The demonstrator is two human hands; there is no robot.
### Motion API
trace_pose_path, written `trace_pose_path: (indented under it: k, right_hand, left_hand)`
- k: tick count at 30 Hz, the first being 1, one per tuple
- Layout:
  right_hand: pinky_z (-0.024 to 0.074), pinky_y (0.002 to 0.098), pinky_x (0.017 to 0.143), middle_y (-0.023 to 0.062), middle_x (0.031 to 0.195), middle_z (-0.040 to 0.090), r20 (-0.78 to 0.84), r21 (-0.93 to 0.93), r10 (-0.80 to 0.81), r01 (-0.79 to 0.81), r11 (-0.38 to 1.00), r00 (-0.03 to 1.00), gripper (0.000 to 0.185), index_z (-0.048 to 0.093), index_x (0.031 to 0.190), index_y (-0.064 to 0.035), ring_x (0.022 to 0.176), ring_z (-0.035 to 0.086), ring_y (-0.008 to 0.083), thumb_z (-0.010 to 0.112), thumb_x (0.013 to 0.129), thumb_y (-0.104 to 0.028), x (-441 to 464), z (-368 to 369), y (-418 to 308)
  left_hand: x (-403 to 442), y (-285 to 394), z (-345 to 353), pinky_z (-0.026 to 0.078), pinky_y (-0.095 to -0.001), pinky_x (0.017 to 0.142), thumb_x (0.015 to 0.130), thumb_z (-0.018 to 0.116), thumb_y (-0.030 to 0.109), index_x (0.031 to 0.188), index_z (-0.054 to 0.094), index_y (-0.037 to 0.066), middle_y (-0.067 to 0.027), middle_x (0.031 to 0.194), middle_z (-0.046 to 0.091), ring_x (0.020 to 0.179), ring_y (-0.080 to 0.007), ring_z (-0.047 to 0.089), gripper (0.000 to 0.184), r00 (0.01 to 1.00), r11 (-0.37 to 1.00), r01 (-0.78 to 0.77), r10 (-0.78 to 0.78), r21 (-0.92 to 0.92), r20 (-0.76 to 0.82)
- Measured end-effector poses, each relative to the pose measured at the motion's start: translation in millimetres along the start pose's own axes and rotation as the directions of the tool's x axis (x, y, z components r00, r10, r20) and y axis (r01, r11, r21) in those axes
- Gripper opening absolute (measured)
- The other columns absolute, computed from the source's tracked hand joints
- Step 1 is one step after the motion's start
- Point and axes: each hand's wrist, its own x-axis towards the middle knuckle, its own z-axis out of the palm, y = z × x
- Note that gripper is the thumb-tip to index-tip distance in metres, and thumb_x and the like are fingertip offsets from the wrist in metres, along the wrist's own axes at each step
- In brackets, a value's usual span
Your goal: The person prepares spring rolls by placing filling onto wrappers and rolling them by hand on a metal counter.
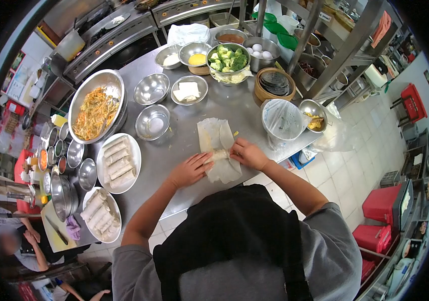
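Note:
A thin, pale spring roll wrapper (213, 131) lies on the steel table in front of me, its near part folded over a lumpy roll of filling. My left hand (193, 168) is at the left end of the roll, fingertips gripping the folded wrapper. At the other end my right hand (248, 153) has its fingers closed on the wrapper's right edge. The filling inside is covered by the wrapper and my fingers. To the left, finished spring rolls lie in a row on a white oval plate (136, 165), with more on a second plate (117, 226).
A large bowl (120, 83) of shredded vegetable filling stands at left. Metal bowls (152, 89), a broccoli bowl (229, 62), a bamboo steamer (262, 95) and a plastic-covered tub (282, 120) line the back and right. A knife (57, 231) lies on a cutting board near another person.

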Motion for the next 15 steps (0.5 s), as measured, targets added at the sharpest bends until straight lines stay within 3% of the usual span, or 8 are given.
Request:
trace_pose_path:
  k: [4,10,13,15]
  right_hand:
    - [0.0516,0.0428,0.079,0.0113,0.098,0.057,-0.035,0.011,0.006,-0.005,1.0,0.999,0.014,0.062,0.095,-0.0071,0.093,0.062,0.0331,0.07,0.088,-0.016,0,1,-3]
    - [0.0518,0.0432,0.079,0.0121,0.098,0.057,-0.021,0.107,0.02,-0.018,0.994,1.0,0.012,0.061,0.096,-0.0057,0.093,0.062,0.0335,0.068,0.089,-0.013,-1,4,1]
    - [0.0519,0.0394,0.08,0.0121,0.102,0.057,0.002,0.065,-0.02,0.02,0.998,1.0,0.011,0.061,0.098,-0.0048,0.093,0.062,0.0321,0.068,0.089,-0.009,-2,3,2]
    - [0.0511,0.0393,0.085,0.0127,0.108,0.057,0.035,0.017,-0.126,0.126,0.992,0.991,0.016,0.06,0.101,-0.005,0.098,0.061,0.0333,0.067,0.087,-0.006,-5,-1,5]
  left_hand:
    - [1,5,10,0.039,-0.0426,0.113,0.08,0.073,0.032,0.141,0.052,0.011,-0.0125,0.154,0.043,0.135,-0.0307,0.048,0.067,0.995,0.998,0.004,0.001,0.055,-0.101]
    - [2,15,14,0.04,-0.0425,0.112,0.079,0.072,0.039,0.142,0.051,0.01,-0.0119,0.154,0.043,0.136,-0.0297,0.047,0.072,0.992,0.997,0.067,-0.063,0.033,-0.113]
    - [2,20,10,0.04,-0.041,0.113,0.079,0.072,0.041,0.143,0.05,0.009,-0.011,0.155,0.04,0.137,-0.0302,0.046,0.076,0.993,0.995,0.1,-0.101,-0.023,-0.065]
    - [1,19,12,0.041,-0.0403,0.112,0.079,0.074,0.036,0.142,0.05,0.008,-0.0118,0.157,0.037,0.138,-0.0315,0.045,0.073,0.991,0.987,0.125,-0.13,-0.102,-0.042]
